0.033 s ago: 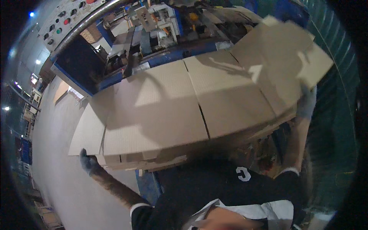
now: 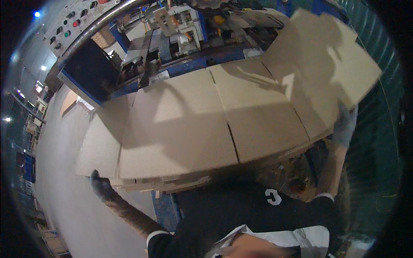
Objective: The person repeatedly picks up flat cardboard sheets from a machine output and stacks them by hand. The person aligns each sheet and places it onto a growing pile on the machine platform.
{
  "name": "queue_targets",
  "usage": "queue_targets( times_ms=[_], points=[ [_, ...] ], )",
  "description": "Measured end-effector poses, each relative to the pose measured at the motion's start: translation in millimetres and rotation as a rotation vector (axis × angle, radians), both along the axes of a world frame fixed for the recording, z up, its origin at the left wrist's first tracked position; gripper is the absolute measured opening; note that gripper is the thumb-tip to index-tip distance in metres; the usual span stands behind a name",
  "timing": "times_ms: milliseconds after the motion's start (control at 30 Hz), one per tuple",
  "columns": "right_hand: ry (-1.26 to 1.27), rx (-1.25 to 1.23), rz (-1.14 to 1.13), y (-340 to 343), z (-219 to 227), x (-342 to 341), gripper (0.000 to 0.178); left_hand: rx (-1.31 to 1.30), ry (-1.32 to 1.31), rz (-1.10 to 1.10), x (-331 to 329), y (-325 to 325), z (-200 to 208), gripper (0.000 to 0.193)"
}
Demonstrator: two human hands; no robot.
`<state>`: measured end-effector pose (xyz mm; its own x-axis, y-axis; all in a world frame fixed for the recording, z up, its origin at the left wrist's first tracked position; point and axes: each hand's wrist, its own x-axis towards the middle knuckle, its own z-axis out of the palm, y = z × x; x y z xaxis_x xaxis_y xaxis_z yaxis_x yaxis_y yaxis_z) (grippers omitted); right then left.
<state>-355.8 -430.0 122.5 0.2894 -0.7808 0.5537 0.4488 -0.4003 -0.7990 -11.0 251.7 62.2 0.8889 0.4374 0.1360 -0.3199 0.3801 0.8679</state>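
A wide brown corrugated cardboard sheet (image 2: 180,124), slotted and creased like a flattened box, spans the space in front of me on top of other sheets. My left hand (image 2: 101,185), in a grey glove, pinches its near left corner, thumb at the edge and the other fingers mostly out of sight beneath. At the right end, my gloved right hand (image 2: 345,127) grips the near edge of the sheet, its fingertips partly hidden by the board. The right-end panel (image 2: 340,56) tilts upward, with shadows across it.
Beyond the sheet stands a blue machine (image 2: 202,60) with metal guides and rollers. A control panel (image 2: 71,21) with coloured buttons is at the upper left. More cardboard layers (image 2: 185,185) lie under the sheet. A green corrugated wall (image 2: 383,129) runs along the right; grey floor (image 2: 64,172) lies left.
The sheet's near edge has dropped slightly, and its right-end panel has shifted a little to the right. Both hands keep their hold, the right one slightly lower.
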Motion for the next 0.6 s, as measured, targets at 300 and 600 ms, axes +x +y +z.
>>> queue_targets(
  times_ms=[300,600],
  points=[
    [1.028,-1.132,0.411,114,-61,11,0.035,0.996,-0.254,-0.434,-98,-144,-29,0.042],
    [0.981,-1.249,0.473,85,-55,58,0.042,1.964,-0.653,-0.64,-76,-210,-3,0.051]
  ],
)
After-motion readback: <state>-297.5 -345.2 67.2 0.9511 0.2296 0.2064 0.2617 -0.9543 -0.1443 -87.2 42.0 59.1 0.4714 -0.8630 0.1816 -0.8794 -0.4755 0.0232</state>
